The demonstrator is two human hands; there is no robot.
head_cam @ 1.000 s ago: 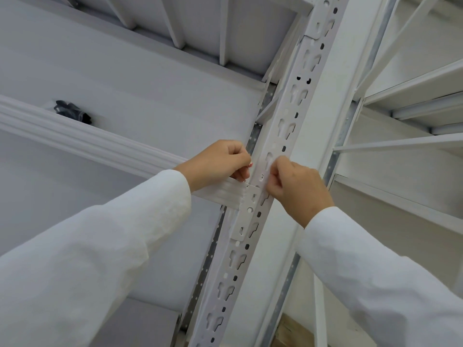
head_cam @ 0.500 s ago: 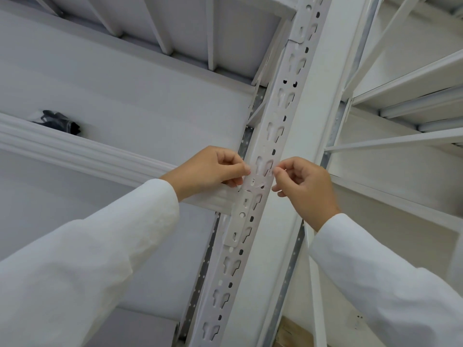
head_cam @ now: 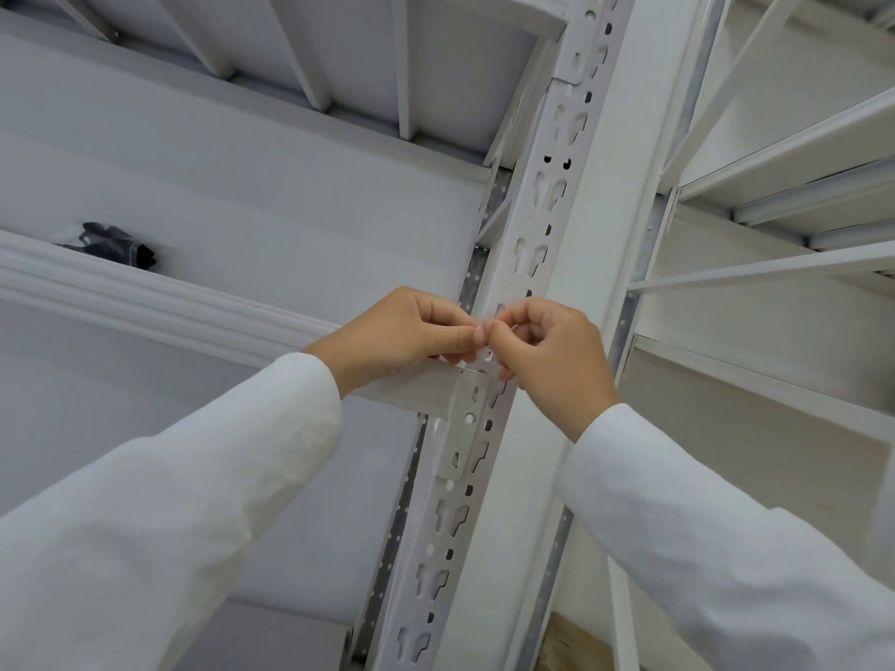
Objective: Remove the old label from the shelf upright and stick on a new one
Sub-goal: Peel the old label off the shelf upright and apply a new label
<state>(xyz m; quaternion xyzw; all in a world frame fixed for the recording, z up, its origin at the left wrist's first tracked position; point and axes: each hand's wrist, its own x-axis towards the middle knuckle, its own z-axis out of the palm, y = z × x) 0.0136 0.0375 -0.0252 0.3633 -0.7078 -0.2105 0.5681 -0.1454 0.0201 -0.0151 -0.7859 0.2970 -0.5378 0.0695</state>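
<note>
**Hands close together over the label spot on the upright**

The label itself cannot be made out with certainty: only a small pale sliver shows between the fingertips, directly in front of the white perforated steel shelf upright (head_cam: 513, 263), just above the point where the white ribbed shelf beam (head_cam: 160, 302) hooks into it. Whether this is the old label or the new one cannot be told.

Change over the last second: the two hands, previously apart on either side of the upright, have now met at its face. The left hand (head_cam: 402, 331) has its fingers curled, thumb and forefinger tips pressed together. The right hand (head_cam: 547, 351) is likewise curled, thumb and forefinger pinching at the same point. Both appear to hold the same sliver.

Judgement: a two-handed fine step is under way, probably peeling a backing or an edge; nothing yet visibly stuck down.

Beyond, a dark crumpled glove-like item (head_cam: 116, 242) lies on the shelf, well apart from the hands.
</note>
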